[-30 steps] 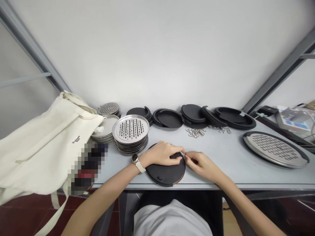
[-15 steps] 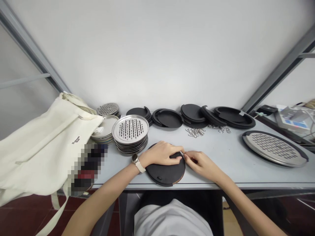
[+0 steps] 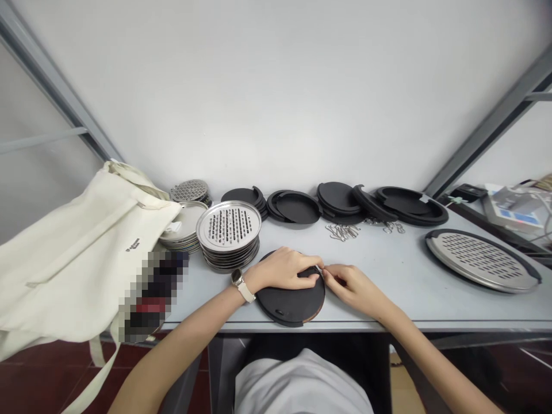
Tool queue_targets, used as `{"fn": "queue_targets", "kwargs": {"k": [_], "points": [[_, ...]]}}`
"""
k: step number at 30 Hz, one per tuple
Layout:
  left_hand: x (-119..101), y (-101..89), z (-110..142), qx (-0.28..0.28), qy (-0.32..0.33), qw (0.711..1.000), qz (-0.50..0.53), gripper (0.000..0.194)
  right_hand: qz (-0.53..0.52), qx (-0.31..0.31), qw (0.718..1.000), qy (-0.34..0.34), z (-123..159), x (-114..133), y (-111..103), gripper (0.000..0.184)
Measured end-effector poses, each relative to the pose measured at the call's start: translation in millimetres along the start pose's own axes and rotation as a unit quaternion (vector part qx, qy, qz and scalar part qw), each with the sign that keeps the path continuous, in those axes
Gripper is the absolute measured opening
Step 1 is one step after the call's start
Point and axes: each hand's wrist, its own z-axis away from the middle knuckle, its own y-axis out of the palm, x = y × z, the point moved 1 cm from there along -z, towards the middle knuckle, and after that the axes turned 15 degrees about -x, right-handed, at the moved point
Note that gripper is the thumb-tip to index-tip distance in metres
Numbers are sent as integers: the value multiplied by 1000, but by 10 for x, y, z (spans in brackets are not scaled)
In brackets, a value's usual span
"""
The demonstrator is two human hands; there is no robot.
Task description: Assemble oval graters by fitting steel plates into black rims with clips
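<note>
A flat black round disc [image 3: 293,302] lies near the front edge of the table. My left hand [image 3: 287,269], with a watch at its wrist, lies across the disc. Its thumb and forefinger grip the disc's upper right rim, and its other fingers are hidden. At that same rim, my right hand [image 3: 351,287] is closed in a pinch, its fingertips touching or nearly touching the left forefinger. A small silvery bit shows between the two hands, too small to make out. Behind them lies a loose pile of small metal hooks [image 3: 342,232].
Left of the disc stands a stack of round metal grater plates [image 3: 230,227], beside other plates [image 3: 187,221]. Several black round covers [image 3: 297,208] line the wall. A large grater disc [image 3: 483,261] lies at right. A cream bag [image 3: 86,247] covers the table's left end.
</note>
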Motion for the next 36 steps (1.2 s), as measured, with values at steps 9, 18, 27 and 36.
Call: {"fn": "queue_targets", "kwargs": {"k": [9,18,27,36], "points": [[-8,-10,-2,7,-5,1000,7,26,13,-9,1000,-7,-3,-17,4,36],[1,7,-1,1,0,1000,11,25,41,-12,999,-17,13,11,13,38],[10,7,-1,-2,10,1000,3,24,72,0,997,-27,13,29,16,42],[42,58,12,-11,24,999,19,22,99,7,993,-62,28,41,39,45]]}}
